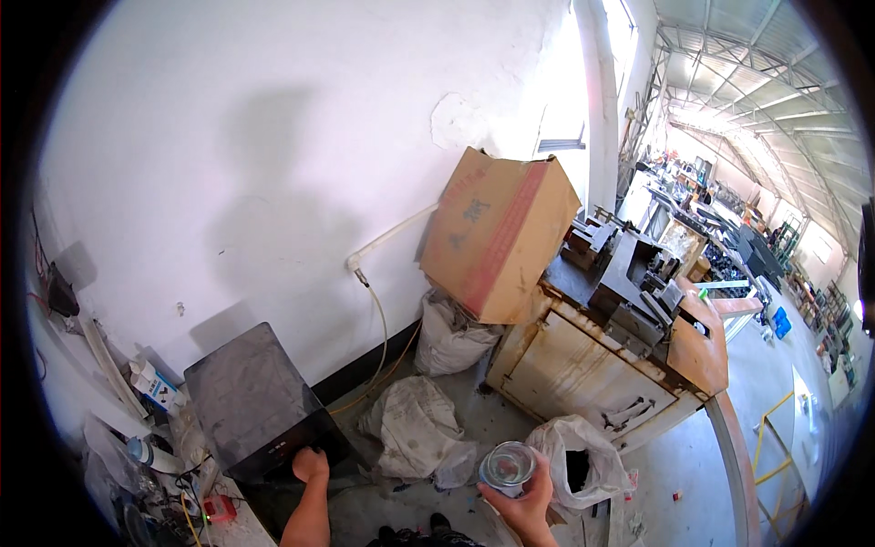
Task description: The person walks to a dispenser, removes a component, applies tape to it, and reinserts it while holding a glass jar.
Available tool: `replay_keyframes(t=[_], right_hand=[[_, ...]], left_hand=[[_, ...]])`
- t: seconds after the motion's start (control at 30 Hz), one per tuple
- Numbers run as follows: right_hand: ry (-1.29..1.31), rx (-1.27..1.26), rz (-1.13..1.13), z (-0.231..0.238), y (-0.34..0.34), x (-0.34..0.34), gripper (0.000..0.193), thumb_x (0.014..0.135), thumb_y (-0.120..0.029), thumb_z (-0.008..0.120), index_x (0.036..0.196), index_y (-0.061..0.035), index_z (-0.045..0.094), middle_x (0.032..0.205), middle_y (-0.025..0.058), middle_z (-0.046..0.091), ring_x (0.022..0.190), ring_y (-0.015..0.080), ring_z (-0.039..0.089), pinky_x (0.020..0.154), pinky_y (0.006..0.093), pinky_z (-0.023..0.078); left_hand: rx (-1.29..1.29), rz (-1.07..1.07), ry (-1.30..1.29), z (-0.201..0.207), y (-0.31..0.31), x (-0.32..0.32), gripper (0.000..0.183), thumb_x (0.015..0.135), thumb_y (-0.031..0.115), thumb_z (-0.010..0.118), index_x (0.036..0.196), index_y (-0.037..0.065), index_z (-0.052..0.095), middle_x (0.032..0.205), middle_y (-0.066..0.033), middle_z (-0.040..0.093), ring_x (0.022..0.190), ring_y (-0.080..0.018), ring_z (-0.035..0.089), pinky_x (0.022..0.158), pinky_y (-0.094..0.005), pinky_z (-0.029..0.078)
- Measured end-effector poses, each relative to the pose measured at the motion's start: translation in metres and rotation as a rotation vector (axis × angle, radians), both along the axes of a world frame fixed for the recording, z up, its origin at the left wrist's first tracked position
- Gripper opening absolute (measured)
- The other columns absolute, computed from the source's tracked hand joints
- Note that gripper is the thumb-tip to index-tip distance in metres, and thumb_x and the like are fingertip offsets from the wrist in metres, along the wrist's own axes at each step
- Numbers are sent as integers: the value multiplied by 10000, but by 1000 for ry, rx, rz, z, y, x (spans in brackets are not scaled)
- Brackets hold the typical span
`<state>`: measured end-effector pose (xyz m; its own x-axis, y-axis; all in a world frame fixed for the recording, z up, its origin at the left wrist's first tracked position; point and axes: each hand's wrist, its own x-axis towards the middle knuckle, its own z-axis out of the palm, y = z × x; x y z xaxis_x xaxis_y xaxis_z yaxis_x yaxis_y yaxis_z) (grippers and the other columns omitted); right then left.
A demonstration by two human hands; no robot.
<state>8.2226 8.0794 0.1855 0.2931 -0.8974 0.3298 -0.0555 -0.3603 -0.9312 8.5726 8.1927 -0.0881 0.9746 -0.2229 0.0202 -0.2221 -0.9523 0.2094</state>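
My right hand (536, 501) is wrapped round a clear cup (508, 466), held up in front of me at the lower middle, above the floor. The cup's round rim faces up, and what is in it is hard to make out. To the left, my left hand (311, 465) reaches against the front of a black box-shaped cabinet (251, 387). Its fingertips are hidden at the cabinet's dark front panel, so their pose does not show. The cabinet's top looks dusty.
Two pale sacks (415, 428) lie on the floor by the wall. A bin lined with a white bag (597, 465) stands right of the cup. Beyond are a large cardboard carton (499, 235) and a rusty metal cabinet (583, 365) carrying machine parts. A cluttered bench (241, 529) edges the lower left.
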Motion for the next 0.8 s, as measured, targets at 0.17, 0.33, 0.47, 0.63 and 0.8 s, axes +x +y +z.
replay_keyframes(t=[0.17,0.33,0.47,0.63,0.8], right_hand=[[-46,12,35,1,0,2,745,610,-7,835,1230,11,423,1119,108,570,1025,178,579,896,318,482],[-33,44,39,3,0,5,745,608,-10,839,1228,11,425,1117,104,573,1023,176,580,898,316,481],[-25,21,32,4,1,5,740,605,-20,844,1220,10,433,1106,102,578,1015,172,583,891,313,482],[-11,19,22,6,2,5,733,602,-27,848,1212,9,443,1098,99,581,1008,169,584,887,310,479],[-12,32,14,3,1,3,725,601,-30,847,1206,8,450,1091,96,582,1002,169,586,887,311,476]], left_hand=[[-12,11,15,8,-2,-3,305,803,351,605,775,63,701,845,-136,677,806,-299,654,724,-394,515],[-4,-13,3,4,-1,-2,296,791,345,615,765,62,699,832,-137,677,796,-306,655,717,-401,515],[-13,-6,-2,3,0,-2,280,775,335,627,762,65,698,826,-141,675,787,-312,654,710,-406,516],[-21,-1,-12,-7,2,2,273,768,330,631,757,66,697,826,-141,675,787,-314,653,706,-407,515],[-25,0,-14,-8,1,1,272,765,329,631,747,66,696,824,-143,674,780,-315,651,701,-410,513]])
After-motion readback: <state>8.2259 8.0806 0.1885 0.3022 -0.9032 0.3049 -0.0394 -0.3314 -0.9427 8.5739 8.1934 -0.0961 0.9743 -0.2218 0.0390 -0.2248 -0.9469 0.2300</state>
